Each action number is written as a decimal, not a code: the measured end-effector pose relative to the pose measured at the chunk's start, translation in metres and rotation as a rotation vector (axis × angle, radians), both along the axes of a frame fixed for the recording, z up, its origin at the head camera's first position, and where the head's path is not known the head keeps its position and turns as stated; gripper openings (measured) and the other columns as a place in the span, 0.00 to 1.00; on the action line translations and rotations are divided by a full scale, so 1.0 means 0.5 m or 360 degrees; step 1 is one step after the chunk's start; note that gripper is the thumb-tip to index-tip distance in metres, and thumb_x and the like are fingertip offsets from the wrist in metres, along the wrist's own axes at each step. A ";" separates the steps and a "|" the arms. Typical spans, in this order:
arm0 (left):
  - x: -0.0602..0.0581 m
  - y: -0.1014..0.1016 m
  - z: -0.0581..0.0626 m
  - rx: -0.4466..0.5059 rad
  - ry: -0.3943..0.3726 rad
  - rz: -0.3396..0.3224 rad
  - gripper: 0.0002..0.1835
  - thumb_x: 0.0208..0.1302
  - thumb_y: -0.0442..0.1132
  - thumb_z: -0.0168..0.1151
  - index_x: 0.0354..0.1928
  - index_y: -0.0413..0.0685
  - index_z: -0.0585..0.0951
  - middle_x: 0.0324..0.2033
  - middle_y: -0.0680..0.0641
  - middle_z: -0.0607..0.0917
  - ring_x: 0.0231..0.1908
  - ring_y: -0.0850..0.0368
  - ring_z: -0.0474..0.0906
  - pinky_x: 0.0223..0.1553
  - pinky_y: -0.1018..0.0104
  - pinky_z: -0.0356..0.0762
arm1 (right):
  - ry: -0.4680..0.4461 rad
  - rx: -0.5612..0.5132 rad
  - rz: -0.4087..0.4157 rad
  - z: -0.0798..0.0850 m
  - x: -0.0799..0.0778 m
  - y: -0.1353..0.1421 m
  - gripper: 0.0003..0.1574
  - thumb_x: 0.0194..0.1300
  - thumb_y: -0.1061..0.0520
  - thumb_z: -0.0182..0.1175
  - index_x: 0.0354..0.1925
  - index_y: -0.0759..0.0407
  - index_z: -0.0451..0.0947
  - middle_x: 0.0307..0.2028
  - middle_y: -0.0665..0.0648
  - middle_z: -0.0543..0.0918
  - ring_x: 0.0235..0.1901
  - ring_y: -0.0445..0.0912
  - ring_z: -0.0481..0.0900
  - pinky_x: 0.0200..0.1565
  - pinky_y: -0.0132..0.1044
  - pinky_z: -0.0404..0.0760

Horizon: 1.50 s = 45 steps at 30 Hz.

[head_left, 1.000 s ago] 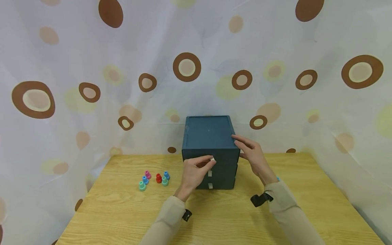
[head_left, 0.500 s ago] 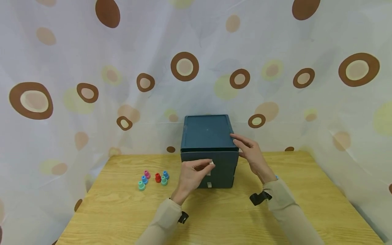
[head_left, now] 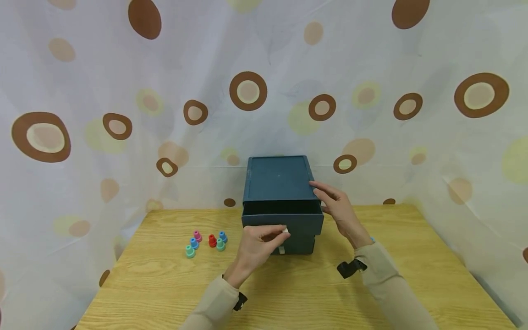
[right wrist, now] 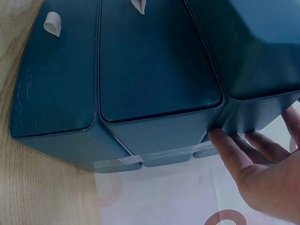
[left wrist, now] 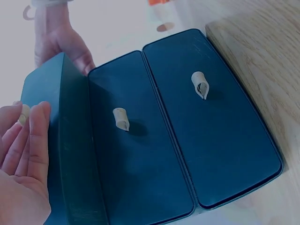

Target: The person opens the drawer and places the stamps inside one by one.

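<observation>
A dark blue drawer cabinet point(head_left: 278, 178) with three stacked drawers stands on the wooden table. Its top drawer point(head_left: 305, 223) is pulled partway out, and a dark gap shows behind its front. My left hand point(head_left: 251, 252) pinches the small white pull tab point(head_left: 285, 230) on that drawer between thumb and fingers. The two lower drawers, each with a white loop tab point(left wrist: 200, 84), are closed in the left wrist view. My right hand point(head_left: 340, 211) braces the cabinet's right side, with one finger at the top edge; its extended fingers point(right wrist: 232, 150) touch the side wall.
Left of the cabinet stand several small stepped pegs, among them a pink one point(head_left: 197, 236), a red one point(head_left: 212, 240) and a green one point(head_left: 189, 251). A bit of blue point(head_left: 372, 239) peeks out by my right sleeve. A patterned curtain point(head_left: 198, 160) hangs behind the table.
The top drawer has slid out toward me from its closed position, my left hand moving back and down with its tab. My right hand has stayed on the cabinet's side.
</observation>
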<state>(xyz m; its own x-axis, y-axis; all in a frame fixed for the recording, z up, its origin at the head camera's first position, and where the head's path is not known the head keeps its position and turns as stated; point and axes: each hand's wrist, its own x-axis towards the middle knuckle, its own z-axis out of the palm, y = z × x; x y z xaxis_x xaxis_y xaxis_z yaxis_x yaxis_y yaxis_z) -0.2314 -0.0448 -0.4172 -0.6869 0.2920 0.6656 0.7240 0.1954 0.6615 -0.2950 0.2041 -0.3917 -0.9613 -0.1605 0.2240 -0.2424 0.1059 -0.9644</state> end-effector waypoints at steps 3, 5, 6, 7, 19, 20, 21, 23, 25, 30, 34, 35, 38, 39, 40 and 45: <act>-0.001 -0.006 -0.009 -0.0022 0.0070 -0.0057 0.11 0.61 0.38 0.69 0.44 0.42 0.88 0.35 0.45 0.90 0.28 0.62 0.87 0.29 0.74 0.82 | -0.0007 0.0014 0.0000 0.001 0.000 0.001 0.35 0.74 0.43 0.52 0.71 0.57 0.65 0.74 0.60 0.60 0.73 0.58 0.55 0.67 0.64 0.62; 0.005 -0.007 -0.006 -0.0033 0.0081 -0.0111 0.10 0.61 0.37 0.68 0.43 0.41 0.88 0.34 0.45 0.90 0.26 0.61 0.87 0.28 0.74 0.82 | -0.0012 0.0019 -0.0003 0.001 0.001 0.003 0.35 0.74 0.43 0.52 0.71 0.57 0.65 0.74 0.60 0.60 0.73 0.58 0.55 0.67 0.64 0.62; 0.007 -0.008 -0.006 -0.0043 0.0092 -0.0129 0.10 0.61 0.37 0.68 0.43 0.40 0.88 0.34 0.45 0.90 0.26 0.61 0.87 0.28 0.75 0.82 | -0.0013 0.0020 -0.0001 0.001 0.001 0.003 0.35 0.74 0.43 0.52 0.71 0.57 0.65 0.74 0.60 0.60 0.73 0.58 0.55 0.67 0.65 0.62; 0.009 -0.009 -0.005 -0.0050 0.0098 -0.0149 0.10 0.61 0.36 0.68 0.43 0.40 0.88 0.33 0.45 0.90 0.26 0.61 0.87 0.28 0.75 0.82 | -0.0013 0.0024 0.0000 0.001 0.001 0.003 0.35 0.74 0.43 0.52 0.71 0.57 0.64 0.74 0.60 0.60 0.73 0.58 0.55 0.67 0.65 0.61; 0.042 -0.023 0.003 -0.0188 0.0209 -0.0170 0.09 0.61 0.37 0.68 0.41 0.42 0.89 0.34 0.48 0.90 0.31 0.71 0.85 0.30 0.79 0.81 | 0.0008 0.0031 0.0008 0.000 -0.002 0.000 0.35 0.75 0.43 0.51 0.71 0.58 0.65 0.74 0.60 0.60 0.73 0.58 0.55 0.66 0.64 0.63; 0.044 -0.024 0.003 -0.0191 0.0221 -0.0176 0.08 0.61 0.37 0.68 0.41 0.42 0.89 0.34 0.48 0.90 0.31 0.71 0.85 0.30 0.79 0.80 | 0.0008 0.0029 0.0008 0.000 -0.002 0.000 0.35 0.75 0.43 0.51 0.71 0.58 0.65 0.74 0.60 0.60 0.73 0.58 0.55 0.66 0.64 0.63; 0.045 -0.024 0.003 -0.0194 0.0235 -0.0181 0.08 0.62 0.36 0.68 0.41 0.42 0.89 0.34 0.48 0.90 0.31 0.71 0.85 0.30 0.80 0.80 | 0.0010 0.0028 0.0009 -0.001 -0.003 0.000 0.35 0.75 0.43 0.51 0.71 0.58 0.65 0.74 0.60 0.60 0.73 0.58 0.55 0.66 0.64 0.63; 0.046 -0.024 0.002 -0.0204 0.0272 -0.0181 0.08 0.62 0.36 0.68 0.41 0.41 0.89 0.34 0.48 0.90 0.31 0.71 0.85 0.30 0.80 0.80 | 0.0010 0.0026 0.0011 -0.002 -0.004 0.000 0.35 0.75 0.43 0.52 0.71 0.58 0.65 0.74 0.60 0.60 0.74 0.58 0.54 0.66 0.64 0.63; 0.047 -0.024 0.001 -0.0210 0.0300 -0.0172 0.08 0.61 0.36 0.68 0.41 0.41 0.89 0.34 0.48 0.90 0.30 0.71 0.85 0.30 0.81 0.79 | 0.0008 0.0022 0.0012 -0.003 -0.005 0.001 0.35 0.75 0.42 0.52 0.71 0.58 0.65 0.74 0.59 0.60 0.74 0.57 0.54 0.67 0.64 0.63; 0.049 -0.024 0.002 -0.0219 0.0330 -0.0158 0.08 0.60 0.34 0.69 0.41 0.41 0.89 0.34 0.48 0.90 0.30 0.71 0.85 0.30 0.82 0.79 | 0.0012 0.0023 0.0020 -0.002 -0.006 0.001 0.34 0.75 0.43 0.51 0.71 0.58 0.65 0.74 0.60 0.60 0.74 0.58 0.54 0.67 0.65 0.61; 0.050 -0.024 0.002 -0.0218 0.0314 -0.0175 0.08 0.61 0.35 0.68 0.42 0.41 0.89 0.34 0.48 0.90 0.31 0.70 0.85 0.31 0.81 0.79 | 0.0014 0.0016 0.0018 -0.003 -0.006 0.001 0.34 0.75 0.43 0.51 0.71 0.58 0.65 0.74 0.60 0.60 0.74 0.58 0.54 0.67 0.65 0.61; 0.050 -0.025 0.002 -0.0213 0.0302 -0.0187 0.08 0.62 0.35 0.68 0.42 0.41 0.88 0.35 0.48 0.90 0.31 0.69 0.86 0.31 0.81 0.80 | 0.0014 0.0014 0.0019 -0.003 -0.006 0.001 0.34 0.75 0.43 0.51 0.71 0.58 0.65 0.74 0.60 0.60 0.74 0.58 0.54 0.67 0.65 0.61; 0.052 -0.031 0.001 -0.0193 0.0257 -0.0218 0.09 0.63 0.35 0.66 0.43 0.41 0.88 0.35 0.47 0.90 0.30 0.66 0.86 0.30 0.79 0.81 | 0.0012 0.0014 0.0023 -0.005 -0.007 0.001 0.35 0.75 0.43 0.51 0.71 0.57 0.64 0.74 0.59 0.59 0.74 0.58 0.53 0.67 0.65 0.61; 0.052 -0.035 0.000 -0.0186 0.0237 -0.0215 0.09 0.63 0.35 0.67 0.43 0.41 0.88 0.35 0.47 0.90 0.29 0.66 0.86 0.30 0.78 0.81 | 0.0009 0.0015 0.0023 -0.005 -0.007 0.001 0.35 0.75 0.43 0.51 0.71 0.57 0.64 0.74 0.59 0.59 0.74 0.58 0.53 0.67 0.65 0.61; 0.053 -0.039 -0.002 -0.0180 0.0217 -0.0207 0.08 0.63 0.35 0.67 0.43 0.42 0.88 0.35 0.47 0.90 0.29 0.66 0.86 0.30 0.78 0.81 | 0.0008 0.0014 0.0024 -0.005 -0.007 0.001 0.35 0.75 0.43 0.51 0.71 0.57 0.64 0.74 0.59 0.59 0.74 0.58 0.53 0.67 0.65 0.60; 0.054 -0.066 -0.014 -0.0183 0.0173 -0.0113 0.05 0.61 0.35 0.68 0.39 0.45 0.89 0.33 0.49 0.90 0.28 0.69 0.83 0.29 0.77 0.81 | 0.0011 0.0011 0.0019 -0.006 -0.006 0.003 0.35 0.75 0.43 0.51 0.71 0.58 0.64 0.74 0.60 0.60 0.74 0.58 0.53 0.67 0.66 0.60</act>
